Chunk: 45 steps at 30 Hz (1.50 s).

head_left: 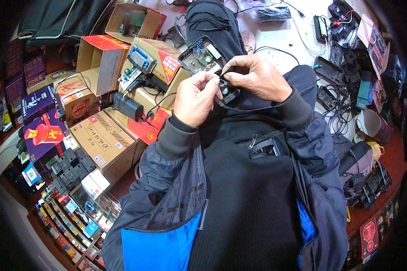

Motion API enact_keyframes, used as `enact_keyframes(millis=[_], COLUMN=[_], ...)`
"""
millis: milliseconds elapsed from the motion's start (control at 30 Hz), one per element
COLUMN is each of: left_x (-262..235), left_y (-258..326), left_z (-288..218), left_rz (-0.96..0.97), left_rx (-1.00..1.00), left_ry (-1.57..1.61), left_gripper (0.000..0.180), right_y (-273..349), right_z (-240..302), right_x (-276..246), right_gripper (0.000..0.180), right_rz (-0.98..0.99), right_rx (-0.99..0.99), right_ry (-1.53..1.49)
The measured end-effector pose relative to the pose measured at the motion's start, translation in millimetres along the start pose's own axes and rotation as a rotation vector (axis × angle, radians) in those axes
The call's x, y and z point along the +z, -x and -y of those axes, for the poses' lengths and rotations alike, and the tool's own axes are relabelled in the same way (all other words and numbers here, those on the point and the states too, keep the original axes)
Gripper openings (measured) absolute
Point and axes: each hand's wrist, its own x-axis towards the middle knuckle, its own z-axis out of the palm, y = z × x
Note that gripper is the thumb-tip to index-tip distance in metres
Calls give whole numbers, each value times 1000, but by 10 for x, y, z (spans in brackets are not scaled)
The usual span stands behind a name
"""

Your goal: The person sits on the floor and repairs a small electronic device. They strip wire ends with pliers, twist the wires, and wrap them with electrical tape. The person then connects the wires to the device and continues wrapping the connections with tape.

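1. Fingers are working close together: the left hand (196, 97) and the right hand (260, 80) are meeting over the person's lap, fingertips almost touching.
2. Left thumb and forefinger are gripping the small open black plastic case part (231, 96), which is sitting between the two hands and showing a round silvery component (225, 90).
3. Right thumb and forefinger are pinching together on what is looking like a thin dark strand (222, 75); the remaining right fingers are curling inward.
4. Just beyond the left fingertips, the larger open black plastic housing (195, 62) is lying tilted, exposing blue wires and a white rectangular label; whether it is joining the smaller part, the fingers are hiding.
5. A black rubbery cable (244, 109) is running from the smaller part, passing below the right wrist.
6. Over on the left, a blue-and-white circuit module (141, 58) is resting against brown cardboard boxes, with a black rounded adapter (128, 105) lying nearer, above the large brown taped carton (103, 139).
7. Out on the right, tangled black cables (341, 122) are spreading across the white surface (287, 40).
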Motion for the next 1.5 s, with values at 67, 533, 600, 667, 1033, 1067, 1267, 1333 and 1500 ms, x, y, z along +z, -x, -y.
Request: enact_keyframes(millis=[67,533,600,667,1033,1067,1267,1333,1500], left_x=[0,25,17,-4,-50,-42,-25,1,178], left_y=[-4,-17,-12,-7,39,45,99,141,269], left_z=[-2,46,55,61,30,26,-31,-53,-45], left_rz=[-3,-15,-13,-11,-9,-6,4,-14,-52], left_rx=[-9,-30,-20,-14,-25,-26,26,53,195], left_ry=[-2,206,191,185,145,143,120,75,76], left_gripper=[22,21,21,21,19,19,19,19,24], right_y=[8,175,186,193,244,237,153,118,61], right_z=[-5,-50,-53,-56,-43,-40,-27,-45,-126], right_x=[16,183,186,198,65,75,178,194,239], right_gripper=[22,10,10,11,23,19,19,21,31], right_rz=[-20,-126,-120,-149,-177,-187,-145,-167,-224], right_rx=[-1,-331,-337,-369,-212,-166,-282,-406,-591], right_ry=[14,125,149,233,68,43,197,326,509])
